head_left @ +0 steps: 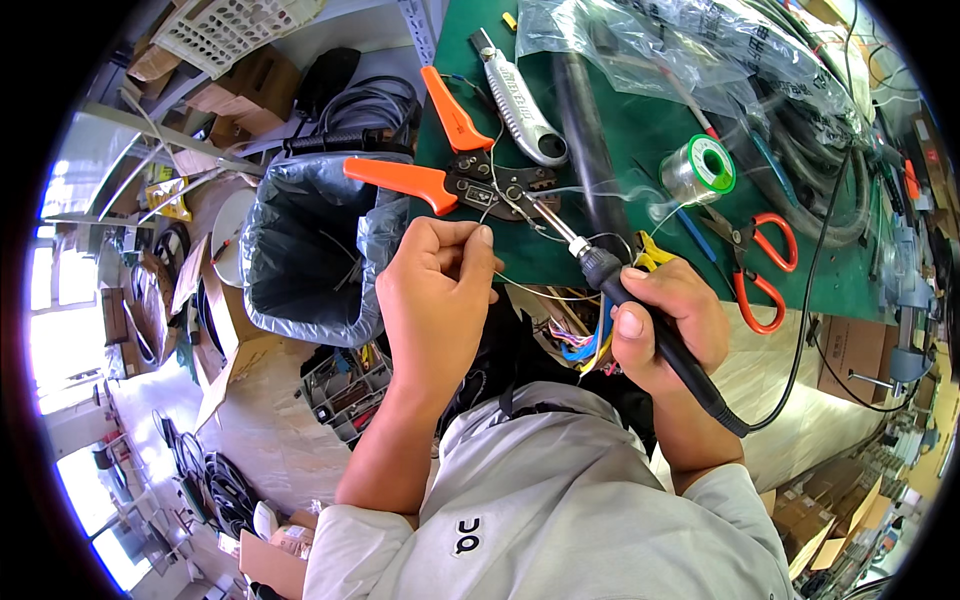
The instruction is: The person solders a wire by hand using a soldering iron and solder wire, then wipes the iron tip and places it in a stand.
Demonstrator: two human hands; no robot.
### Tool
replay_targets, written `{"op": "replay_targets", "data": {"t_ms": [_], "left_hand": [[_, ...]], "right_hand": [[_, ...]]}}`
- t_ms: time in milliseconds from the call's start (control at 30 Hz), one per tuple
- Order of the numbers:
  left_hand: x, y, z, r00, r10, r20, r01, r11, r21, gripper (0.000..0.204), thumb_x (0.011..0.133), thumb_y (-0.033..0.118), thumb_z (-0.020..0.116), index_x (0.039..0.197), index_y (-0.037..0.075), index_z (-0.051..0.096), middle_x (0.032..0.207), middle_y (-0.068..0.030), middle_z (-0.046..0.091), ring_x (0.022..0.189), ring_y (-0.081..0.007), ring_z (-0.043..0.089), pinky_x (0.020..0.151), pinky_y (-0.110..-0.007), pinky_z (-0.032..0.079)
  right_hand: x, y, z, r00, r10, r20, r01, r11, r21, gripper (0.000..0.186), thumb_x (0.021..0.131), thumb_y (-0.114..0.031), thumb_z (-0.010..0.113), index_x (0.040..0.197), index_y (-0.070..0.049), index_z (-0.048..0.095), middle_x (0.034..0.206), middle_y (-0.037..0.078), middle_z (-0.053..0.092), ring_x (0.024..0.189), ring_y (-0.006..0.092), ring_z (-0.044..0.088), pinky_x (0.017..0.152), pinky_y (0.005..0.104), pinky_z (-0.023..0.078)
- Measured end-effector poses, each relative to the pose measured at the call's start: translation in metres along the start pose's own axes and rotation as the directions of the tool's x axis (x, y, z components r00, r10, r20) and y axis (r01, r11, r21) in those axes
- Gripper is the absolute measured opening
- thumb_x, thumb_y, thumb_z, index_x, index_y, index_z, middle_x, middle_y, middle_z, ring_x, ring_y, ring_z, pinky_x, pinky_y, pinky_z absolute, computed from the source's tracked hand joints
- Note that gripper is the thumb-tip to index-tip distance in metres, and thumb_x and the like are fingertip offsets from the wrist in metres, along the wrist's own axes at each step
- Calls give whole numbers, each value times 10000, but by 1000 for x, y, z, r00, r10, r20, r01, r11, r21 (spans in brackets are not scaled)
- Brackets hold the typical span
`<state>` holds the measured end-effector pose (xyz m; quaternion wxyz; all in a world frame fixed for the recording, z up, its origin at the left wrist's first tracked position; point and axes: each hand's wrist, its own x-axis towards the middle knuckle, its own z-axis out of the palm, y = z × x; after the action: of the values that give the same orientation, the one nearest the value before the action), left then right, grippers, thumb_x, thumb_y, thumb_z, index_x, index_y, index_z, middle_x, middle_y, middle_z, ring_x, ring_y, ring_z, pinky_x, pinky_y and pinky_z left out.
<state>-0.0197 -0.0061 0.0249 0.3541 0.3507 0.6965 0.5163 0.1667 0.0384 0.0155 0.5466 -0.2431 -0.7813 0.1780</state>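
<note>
My left hand pinches a thin wire just below the orange-handled crimping tool on the green mat. My right hand grips a black soldering iron, its metal tip angled up-left to the wire by the tool's jaws; whether they touch is unclear. Thin smoke rises there. A spool of solder stands to the right, with red-handled scissors beyond it. A utility knife and black tubing lie above. Yellow-handled pliers are partly hidden behind my right hand.
A lined bin stands left of the green mat. Plastic-wrapped tubing lies at the upper right. Colored wires and a divided parts box sit below the mat. The iron's cord loops up the right side.
</note>
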Motion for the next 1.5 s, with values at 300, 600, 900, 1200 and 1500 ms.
{"op": "replay_targets", "data": {"t_ms": [300, 600, 900, 1200, 1500], "left_hand": [[3, -9, 11, 947, 314, -75, -267, 892, 365, 141, 840, 102, 702, 814, 9, 600, 663, -95, 649, 546, -195, 628, 543, -291, 473], [5, -4, 10, 952, 307, -21, -267, 860, 435, 139, 826, 102, 702, 825, -26, 648, 663, -100, 662, 558, -130, 617, 574, -257, 475], [5, -3, 11, 951, 309, 1, -279, 859, 429, 98, 795, 58, 682, 781, 5, 601, 667, -117, 636, 582, -262, 632, 575, -334, 483], [6, -3, 12, 952, 305, -3, -272, 855, 441, 103, 796, 58, 684, 789, 4, 597, 661, -124, 633, 583, -265, 635, 574, -334, 484], [6, -3, 12, 958, 287, -6, -256, 864, 434, 112, 816, 85, 679, 803, 1, 606, 671, -136, 635, 599, -280, 639, 580, -346, 485]], "right_hand": [[6, -1, 2, 997, -50, 61, 53, 997, -48, 203, 795, -116, 724, 919, 10, 624, 683, 75, 630, 496, 205, 555, 474, 294, 446], [5, 0, 2, 992, -46, 116, 54, 996, -70, 218, 779, -116, 734, 923, 5, 624, 681, 76, 628, 495, 217, 557, 474, 299, 449], [4, 1, 2, 992, -64, 106, 71, 995, -67, 216, 802, -134, 724, 926, 11, 622, 675, 77, 623, 496, 207, 550, 476, 299, 442], [0, 5, 2, 992, -67, 102, 74, 996, -59, 216, 830, -159, 710, 928, 12, 620, 666, 81, 613, 498, 189, 534, 478, 298, 431], [3, 4, 3, 993, -74, 91, 79, 996, -49, 200, 763, -103, 729, 899, 7, 633, 643, 72, 608, 473, 210, 543, 457, 288, 436]]}}
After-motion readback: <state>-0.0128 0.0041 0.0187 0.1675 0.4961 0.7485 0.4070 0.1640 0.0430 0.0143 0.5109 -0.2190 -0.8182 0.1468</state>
